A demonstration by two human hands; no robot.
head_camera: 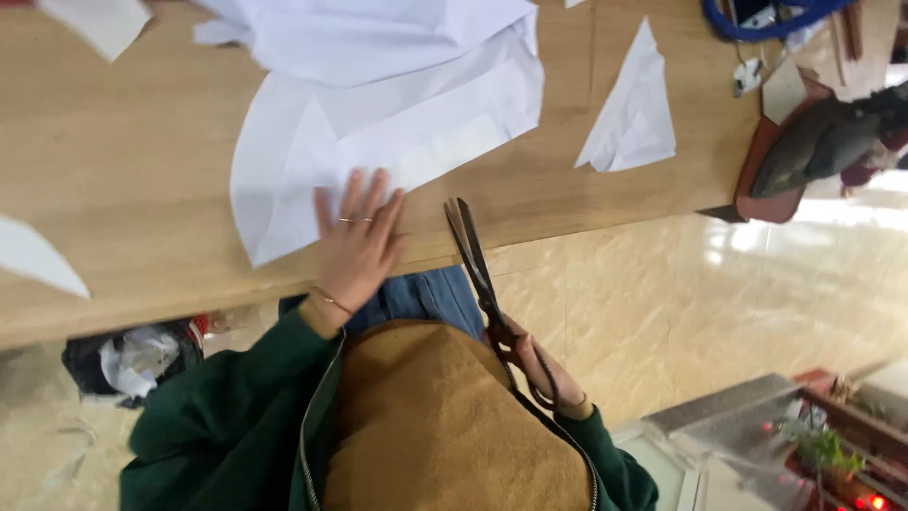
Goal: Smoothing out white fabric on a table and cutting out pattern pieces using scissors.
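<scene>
Left hand (359, 244) lies flat and open, pinning white fabric (378, 132) to wooden table (123, 170) | right hand (544, 371) grips closed tailor's shears (478, 265), blades toward fabric edge.

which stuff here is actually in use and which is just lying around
In use:
- left hand, flat on the white fabric pieces
- right hand, gripping the dark scissors, blades over the table edge
- wooden table

Lying about:
- folded white triangular piece
- white scrap at the left edge
- black bag of offcuts on the floor
- blue strap at the far end
</scene>
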